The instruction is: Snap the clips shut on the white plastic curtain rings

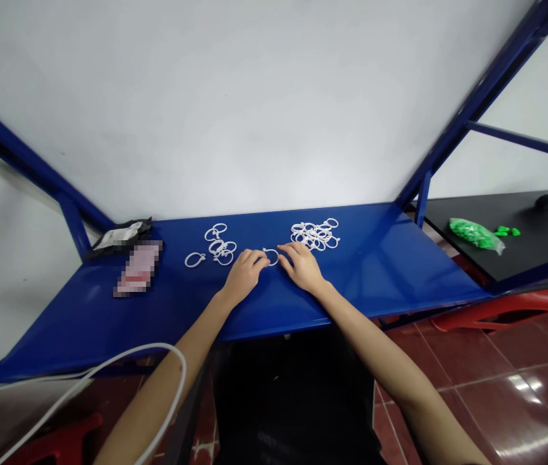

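Note:
A white curtain ring (273, 250) with a small eyelet lies between my two hands on the blue table. My left hand (243, 276) has its fingers closed at the ring's left edge. On the other side, my right hand (303, 268) rests with thumb and forefinger apart, their tips close against the ring's right edge. Beyond my right hand sits a pile of similar white rings (321, 234). A looser group of white rings (224, 257) lies beyond my left hand, with one single ring (195, 265) a little to its left.
On the table's left are a black plastic package (121, 237) and a blurred pink item (139, 268). A white cable (177, 352) loops over my left forearm. To the right, a black table (506, 258) bears a bag of green pieces (475, 234). Below it stands a red stool (511, 307).

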A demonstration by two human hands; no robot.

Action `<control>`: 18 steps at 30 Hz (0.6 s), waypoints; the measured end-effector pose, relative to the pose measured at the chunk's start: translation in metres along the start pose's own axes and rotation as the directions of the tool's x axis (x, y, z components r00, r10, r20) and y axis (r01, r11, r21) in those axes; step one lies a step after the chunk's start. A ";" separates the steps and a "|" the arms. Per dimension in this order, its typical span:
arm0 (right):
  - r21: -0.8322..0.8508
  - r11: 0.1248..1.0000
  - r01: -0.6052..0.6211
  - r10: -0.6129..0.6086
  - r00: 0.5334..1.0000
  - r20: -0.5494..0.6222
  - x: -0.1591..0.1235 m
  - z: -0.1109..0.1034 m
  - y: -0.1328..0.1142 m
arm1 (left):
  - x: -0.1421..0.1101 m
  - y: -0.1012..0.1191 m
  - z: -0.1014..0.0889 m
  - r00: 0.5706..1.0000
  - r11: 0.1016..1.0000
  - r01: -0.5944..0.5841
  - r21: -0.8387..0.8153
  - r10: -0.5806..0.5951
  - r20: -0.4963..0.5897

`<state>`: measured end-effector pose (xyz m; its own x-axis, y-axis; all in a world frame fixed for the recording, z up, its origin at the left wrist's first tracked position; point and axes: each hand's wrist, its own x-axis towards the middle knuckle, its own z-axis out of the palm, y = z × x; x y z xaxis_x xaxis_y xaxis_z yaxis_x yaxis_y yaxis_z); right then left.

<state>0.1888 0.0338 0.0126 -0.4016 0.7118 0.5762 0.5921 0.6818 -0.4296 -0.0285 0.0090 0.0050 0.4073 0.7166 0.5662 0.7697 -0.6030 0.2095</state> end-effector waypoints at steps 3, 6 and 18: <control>0.143 0.988 -0.062 0.056 0.997 0.044 -0.002 0.008 -0.003 | -0.001 0.005 0.000 0.998 0.998 -0.051 -0.043 0.053 0.033; 0.195 0.977 -0.087 0.079 0.996 0.048 -0.004 0.008 0.002 | -0.002 0.007 -0.001 0.999 0.997 -0.040 -0.066 0.042 0.023; 0.281 0.955 -0.099 0.094 0.995 0.029 -0.009 0.003 -0.004 | 0.000 0.016 -0.003 0.962 0.927 0.223 -0.302 -0.259 -0.083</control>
<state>0.1887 0.0250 0.0069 -0.3642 0.7776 0.5126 0.4088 0.6280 -0.6622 -0.0172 -0.0017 0.0110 0.1523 0.8167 0.5565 0.6555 -0.5049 0.5616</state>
